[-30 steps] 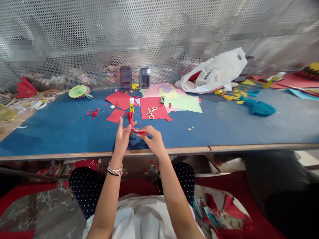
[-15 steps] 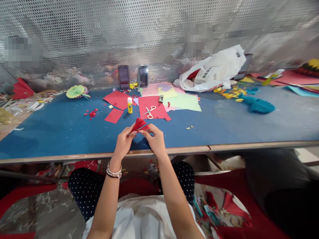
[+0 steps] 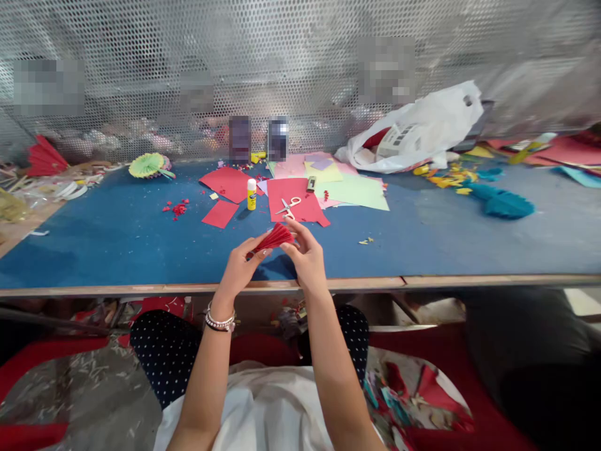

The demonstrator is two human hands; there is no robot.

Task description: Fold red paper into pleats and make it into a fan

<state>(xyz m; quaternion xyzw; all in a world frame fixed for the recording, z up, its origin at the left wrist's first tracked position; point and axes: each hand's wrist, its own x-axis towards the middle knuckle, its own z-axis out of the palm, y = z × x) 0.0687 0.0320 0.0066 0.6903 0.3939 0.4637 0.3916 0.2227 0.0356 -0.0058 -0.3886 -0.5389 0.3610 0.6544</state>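
Note:
A small pleated fan of red paper (image 3: 277,237) is held up over the front part of the blue table. My left hand (image 3: 241,266) pinches its narrow left end between thumb and fingers. At the wider right edge, my right hand (image 3: 307,254) has its thumb below and its fingers above, touching the folds. Just beyond my right fingertips lie white-handled scissors (image 3: 294,202) on a red sheet (image 3: 276,189). An upright yellow glue stick (image 3: 252,195) with a white cap stands past my left hand. Beside the scissors rests a small sharpener-like object (image 3: 311,183).
Red scraps (image 3: 177,208) and a green-yellow paper fan (image 3: 148,165) lie to the left. Pastel sheets (image 3: 359,191) spread behind the scissors. Farther right are a white plastic bag (image 3: 408,134) and a teal pleated paper (image 3: 507,202). A perforated metal screen (image 3: 300,75) backs the table.
The red paper has gone from two parted pleated sections to one fan tilted rightward. My right fingers have lifted and straightened somewhat. The whole view has shifted slightly.

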